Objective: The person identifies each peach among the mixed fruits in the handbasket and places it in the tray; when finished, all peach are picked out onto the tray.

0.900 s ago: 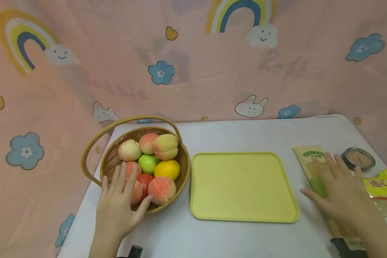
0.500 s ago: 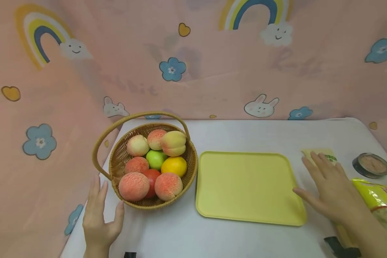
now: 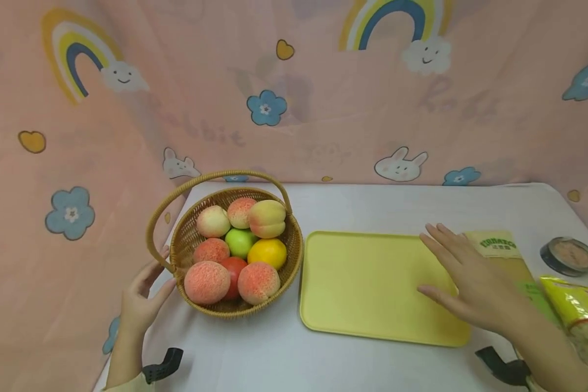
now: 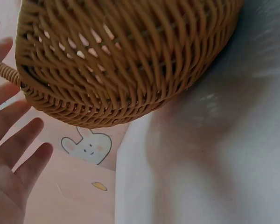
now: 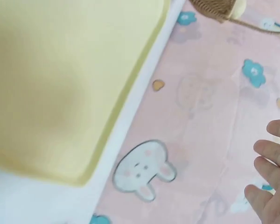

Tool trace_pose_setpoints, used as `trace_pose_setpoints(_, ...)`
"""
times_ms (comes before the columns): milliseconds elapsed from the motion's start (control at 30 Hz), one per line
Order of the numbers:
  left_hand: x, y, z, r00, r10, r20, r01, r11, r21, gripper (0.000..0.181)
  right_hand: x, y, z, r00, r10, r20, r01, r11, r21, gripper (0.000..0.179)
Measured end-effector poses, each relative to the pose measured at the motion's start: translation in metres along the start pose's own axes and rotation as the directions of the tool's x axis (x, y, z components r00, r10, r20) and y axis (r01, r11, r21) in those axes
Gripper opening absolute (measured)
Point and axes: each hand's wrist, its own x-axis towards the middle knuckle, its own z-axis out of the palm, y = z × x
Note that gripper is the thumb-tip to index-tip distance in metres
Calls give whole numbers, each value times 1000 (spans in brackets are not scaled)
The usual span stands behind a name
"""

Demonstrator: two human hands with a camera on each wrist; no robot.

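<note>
At the left stands a wicker basket (image 3: 227,314) with a tall arched handle, heaped with peaches (image 3: 207,282), a green apple (image 3: 240,243), a yellow fruit (image 3: 267,253) and a red one. My left hand (image 3: 140,304) is at its left side, thumb close to the rim and fingers extended behind the handle's base. In the left wrist view the straight fingers lie alongside the basket's woven wall (image 4: 130,56). My right hand (image 3: 475,286) hovers over the right edge of a flat yellow tray (image 3: 372,288), fingers straight, thumb apart, holding nothing.
Right of the tray lie a flat green-and-tan packet (image 3: 495,245), partly hidden by my right arm, a round dark-rimmed container (image 3: 570,256) and a yellow-topped clear bag (image 3: 578,305). A pink printed cloth (image 3: 323,125) hangs behind the white table (image 3: 362,204).
My left hand has moved off the fruit, out to the basket's left, then up against its side. The right hand has shifted left from the packet to the tray's edge.
</note>
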Motion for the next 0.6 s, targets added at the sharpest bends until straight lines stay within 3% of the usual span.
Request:
trace_pose_setpoints(167, 3, -8, -8, 996, 28, 84, -16, 991, -135, 46, 31, -21, -6, 994, -105, -10, 105, 991, 83, 90)
trace_pose_setpoints(300, 6, -9, -11, 992, 24, 128, -4, 988, -154, 44, 60, -38, -12, 976, -219, 17, 213, 962, 170, 87)
trace_pose_setpoints(433, 8, -8, -12, 987, 20, 162, 1, 991, -131, 44, 92, -57, -14, 938, -341, 54, 313, 906, 286, 81)
trace_pose_setpoints(600, 12, -8, -13, 981, 13, 191, 5, 996, -95, 45, 131, -85, -7, 890, -434, 138, 332, 825, 458, 74)
